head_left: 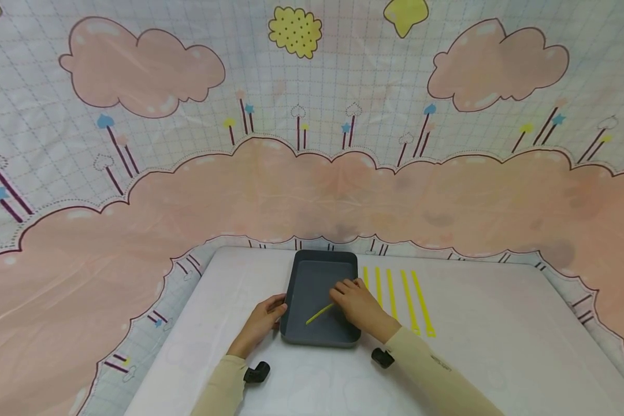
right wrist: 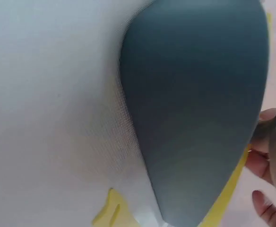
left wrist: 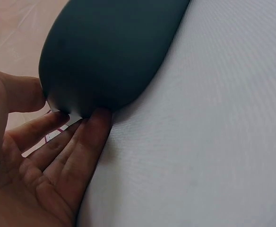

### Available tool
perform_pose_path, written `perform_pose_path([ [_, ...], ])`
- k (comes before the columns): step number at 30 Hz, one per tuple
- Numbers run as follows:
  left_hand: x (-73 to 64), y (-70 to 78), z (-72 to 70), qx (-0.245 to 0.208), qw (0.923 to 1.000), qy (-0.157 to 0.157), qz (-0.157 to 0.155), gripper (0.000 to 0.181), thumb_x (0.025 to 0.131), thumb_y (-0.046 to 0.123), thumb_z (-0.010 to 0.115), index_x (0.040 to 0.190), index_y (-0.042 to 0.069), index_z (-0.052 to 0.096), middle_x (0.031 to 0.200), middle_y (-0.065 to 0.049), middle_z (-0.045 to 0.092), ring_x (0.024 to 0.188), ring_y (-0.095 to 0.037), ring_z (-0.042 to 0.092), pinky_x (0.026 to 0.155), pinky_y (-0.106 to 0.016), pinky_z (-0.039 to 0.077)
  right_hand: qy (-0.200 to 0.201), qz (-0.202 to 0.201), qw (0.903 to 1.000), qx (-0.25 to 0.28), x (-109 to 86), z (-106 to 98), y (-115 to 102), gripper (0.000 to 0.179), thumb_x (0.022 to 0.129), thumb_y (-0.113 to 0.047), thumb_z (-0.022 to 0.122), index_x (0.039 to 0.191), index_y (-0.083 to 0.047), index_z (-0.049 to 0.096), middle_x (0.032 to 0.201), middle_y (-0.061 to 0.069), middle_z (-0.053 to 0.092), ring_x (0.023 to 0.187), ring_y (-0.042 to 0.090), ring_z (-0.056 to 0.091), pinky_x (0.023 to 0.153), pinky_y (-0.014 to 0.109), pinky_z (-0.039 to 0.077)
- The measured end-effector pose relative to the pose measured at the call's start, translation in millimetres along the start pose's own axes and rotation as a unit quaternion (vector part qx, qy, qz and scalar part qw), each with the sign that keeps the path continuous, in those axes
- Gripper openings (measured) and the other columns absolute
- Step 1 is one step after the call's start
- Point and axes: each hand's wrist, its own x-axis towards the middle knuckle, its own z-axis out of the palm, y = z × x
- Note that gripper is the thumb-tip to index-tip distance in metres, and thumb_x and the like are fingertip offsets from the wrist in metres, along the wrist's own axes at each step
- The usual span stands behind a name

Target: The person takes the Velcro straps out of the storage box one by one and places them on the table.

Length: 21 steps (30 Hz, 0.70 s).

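A dark grey rectangular tray (head_left: 317, 341) lies on the white table. My left hand (head_left: 262, 319) holds its left side, and in the left wrist view the thumb (left wrist: 27, 94) touches the rim while the fingers (left wrist: 93, 135) rest against the outer wall. Over the tray's right half, my right hand (head_left: 359, 303) grips a thin yellow strip (head_left: 318, 314), whose free end slants down-left inside the tray. The fingertips on it are hidden in the head view. In the right wrist view the tray wall (right wrist: 199, 85) covers most of that hand (right wrist: 275, 156).
Several yellow strips (head_left: 405, 300) lie side by side on the table, right of the tray, with wider ends towards me. One wider end (right wrist: 114, 210) shows in the right wrist view. A patterned cloth (head_left: 338, 196) hangs behind the white table (head_left: 499, 335).
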Motion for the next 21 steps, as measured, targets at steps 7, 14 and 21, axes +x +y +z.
perform_pose_path([
  [7,-2.2,1.1,-0.8,0.008,1.0000,-0.001,0.001,0.043,0.101,0.015,0.055,0.141,0.001,0.050,0.140,-0.024,0.054,0.125,-0.040,0.056,0.081,-0.040,0.057,0.031,0.006,0.9974,0.066,2.8,-6,-2,0.014,0.089,-0.010,0.071,0.092,-0.019,0.061,0.088,-0.007,0.061,0.082,0.011,0.054,0.072,0.027,0.043],
  [14,-2.5,0.2,-0.8,-0.003,1.0000,0.000,0.002,0.043,0.100,0.016,0.056,0.140,0.001,0.051,0.139,-0.024,0.056,0.123,-0.038,0.058,0.079,-0.040,0.057,0.045,0.028,0.9887,0.140,2.8,-14,-4,0.016,0.088,-0.006,0.072,0.093,-0.016,0.062,0.089,-0.006,0.061,0.082,0.009,0.056,0.076,0.027,0.051],
  [21,-2.5,-1.2,-1.3,0.001,1.0000,0.000,0.000,0.044,0.100,0.017,0.056,0.141,0.001,0.050,0.140,-0.024,0.054,0.124,-0.038,0.057,0.081,-0.041,0.057,0.042,0.098,0.9634,0.246,0.2,-20,-8,0.013,0.090,-0.008,0.070,0.096,-0.015,0.062,0.086,-0.006,0.062,0.075,0.005,0.055,0.068,0.022,0.050],
])
